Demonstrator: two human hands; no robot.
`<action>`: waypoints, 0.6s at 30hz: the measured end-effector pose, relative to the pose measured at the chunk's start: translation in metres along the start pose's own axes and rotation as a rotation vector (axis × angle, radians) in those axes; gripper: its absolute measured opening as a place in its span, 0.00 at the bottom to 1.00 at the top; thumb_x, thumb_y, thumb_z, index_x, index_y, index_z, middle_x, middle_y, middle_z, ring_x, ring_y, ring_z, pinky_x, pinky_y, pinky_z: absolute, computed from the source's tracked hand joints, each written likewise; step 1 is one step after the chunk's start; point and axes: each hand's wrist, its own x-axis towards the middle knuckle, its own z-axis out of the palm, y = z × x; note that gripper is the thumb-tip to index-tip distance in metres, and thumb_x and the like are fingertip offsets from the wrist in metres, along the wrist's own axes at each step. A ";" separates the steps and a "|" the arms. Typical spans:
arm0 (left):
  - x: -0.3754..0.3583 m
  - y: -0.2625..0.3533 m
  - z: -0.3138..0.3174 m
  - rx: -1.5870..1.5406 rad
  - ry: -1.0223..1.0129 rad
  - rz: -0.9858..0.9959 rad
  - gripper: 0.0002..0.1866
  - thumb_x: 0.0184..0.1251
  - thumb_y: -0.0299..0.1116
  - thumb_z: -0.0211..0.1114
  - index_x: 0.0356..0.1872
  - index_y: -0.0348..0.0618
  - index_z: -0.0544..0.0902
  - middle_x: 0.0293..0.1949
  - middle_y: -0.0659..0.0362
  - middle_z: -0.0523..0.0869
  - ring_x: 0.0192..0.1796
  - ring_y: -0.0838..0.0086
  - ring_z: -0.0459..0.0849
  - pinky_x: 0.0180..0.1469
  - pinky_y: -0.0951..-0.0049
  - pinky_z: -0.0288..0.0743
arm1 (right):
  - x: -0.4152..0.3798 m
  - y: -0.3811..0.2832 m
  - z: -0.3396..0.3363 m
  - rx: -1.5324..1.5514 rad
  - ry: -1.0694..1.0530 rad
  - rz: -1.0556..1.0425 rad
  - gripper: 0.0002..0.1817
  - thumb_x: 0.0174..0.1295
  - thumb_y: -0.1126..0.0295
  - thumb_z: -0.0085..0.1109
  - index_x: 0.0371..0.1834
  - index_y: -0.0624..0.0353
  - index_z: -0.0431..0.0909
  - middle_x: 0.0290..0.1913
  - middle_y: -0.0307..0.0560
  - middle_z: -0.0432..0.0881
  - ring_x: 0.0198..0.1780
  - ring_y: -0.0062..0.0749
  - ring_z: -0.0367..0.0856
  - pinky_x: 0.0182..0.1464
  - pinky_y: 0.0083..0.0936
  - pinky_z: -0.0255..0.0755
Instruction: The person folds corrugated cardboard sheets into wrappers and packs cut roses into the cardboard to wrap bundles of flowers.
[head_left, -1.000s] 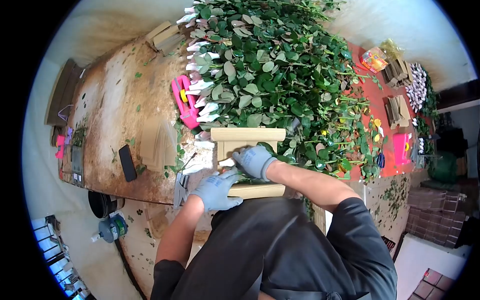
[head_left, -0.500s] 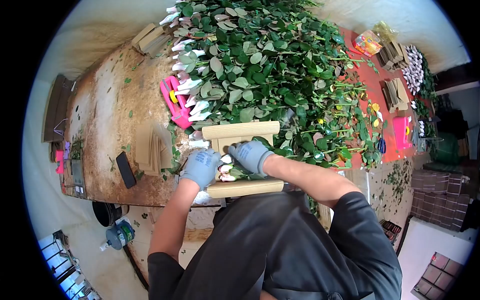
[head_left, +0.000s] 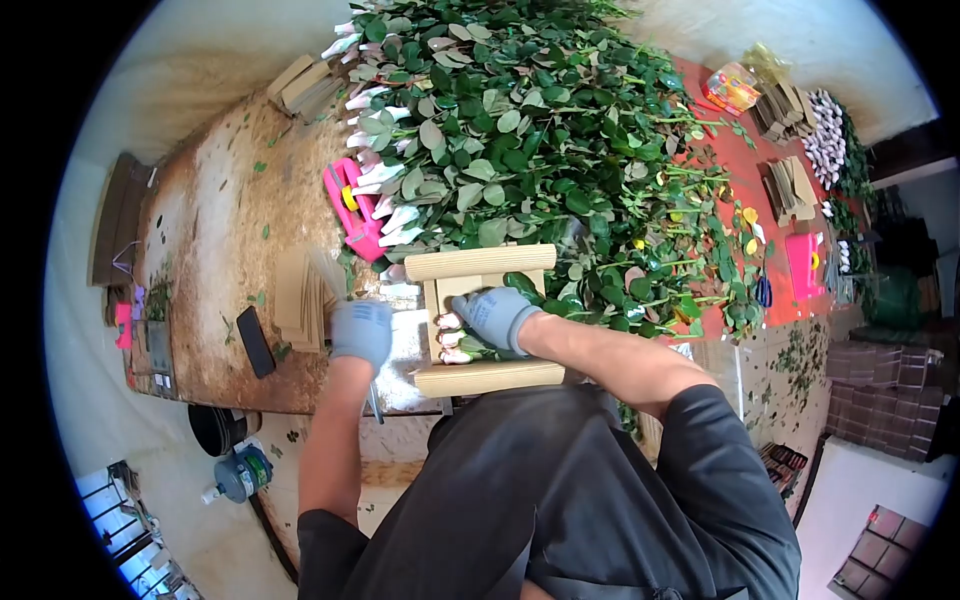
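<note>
A corrugated cardboard wrapper [head_left: 480, 262] lies unrolled in front of me, its far and near edges curled up. Inside it rest several pale pink-and-white roses [head_left: 456, 355], heads to the left and leafy stems to the right. My right hand [head_left: 495, 315], in a grey glove, is closed over the roses and presses them onto the cardboard; its fingertips are partly hidden. My left hand [head_left: 361, 333], gloved too, is beside a stack of flat cardboard sheets [head_left: 298, 300]. Its fingers are blurred and turned away, so their grip does not show.
A big heap of leafy rose stems [head_left: 540, 130] covers the table's far side. Near its left edge lies a pink tape dispenser [head_left: 354, 210]. A dark phone [head_left: 254, 342] is at the left. Scissors [head_left: 764, 291] and another pink dispenser [head_left: 803, 265] lie on the right.
My left hand has left the roses and moved left to the cardboard sheets. The right hand stays over the roses, shifted slightly left.
</note>
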 end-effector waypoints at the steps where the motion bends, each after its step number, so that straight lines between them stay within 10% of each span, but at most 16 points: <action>1: -0.003 -0.007 0.002 0.002 0.001 0.000 0.10 0.65 0.35 0.64 0.40 0.43 0.86 0.37 0.53 0.88 0.42 0.56 0.87 0.47 0.52 0.78 | -0.001 0.000 0.000 -0.007 -0.002 -0.001 0.13 0.71 0.68 0.50 0.56 0.58 0.73 0.48 0.58 0.86 0.46 0.55 0.88 0.45 0.48 0.81; 4: -0.027 -0.018 -0.034 0.013 -0.166 -0.120 0.16 0.69 0.39 0.61 0.50 0.42 0.85 0.44 0.50 0.88 0.47 0.56 0.87 0.52 0.49 0.76 | -0.005 -0.005 0.003 -0.130 0.031 -0.051 0.13 0.74 0.66 0.48 0.54 0.57 0.77 0.47 0.58 0.88 0.48 0.54 0.89 0.48 0.45 0.82; 6: -0.047 0.001 -0.047 -0.267 0.047 0.155 0.23 0.71 0.44 0.61 0.59 0.40 0.80 0.53 0.48 0.86 0.55 0.55 0.84 0.56 0.46 0.73 | -0.004 -0.013 -0.007 -0.069 -0.001 -0.032 0.13 0.74 0.65 0.48 0.53 0.56 0.79 0.47 0.58 0.88 0.48 0.54 0.89 0.48 0.45 0.81; 11: -0.052 0.052 -0.049 -0.558 -0.195 0.537 0.47 0.65 0.62 0.65 0.77 0.42 0.65 0.77 0.45 0.67 0.75 0.47 0.69 0.77 0.54 0.61 | 0.000 -0.002 0.014 -0.040 0.112 -0.068 0.13 0.74 0.62 0.50 0.51 0.54 0.81 0.46 0.56 0.89 0.47 0.52 0.89 0.49 0.43 0.81; 18: -0.050 0.067 -0.041 -0.432 -0.161 0.490 0.49 0.57 0.59 0.72 0.75 0.44 0.67 0.75 0.40 0.67 0.74 0.40 0.68 0.74 0.49 0.65 | 0.000 -0.011 0.001 -0.098 0.098 -0.130 0.16 0.70 0.64 0.53 0.58 0.56 0.78 0.48 0.55 0.86 0.46 0.50 0.88 0.48 0.42 0.81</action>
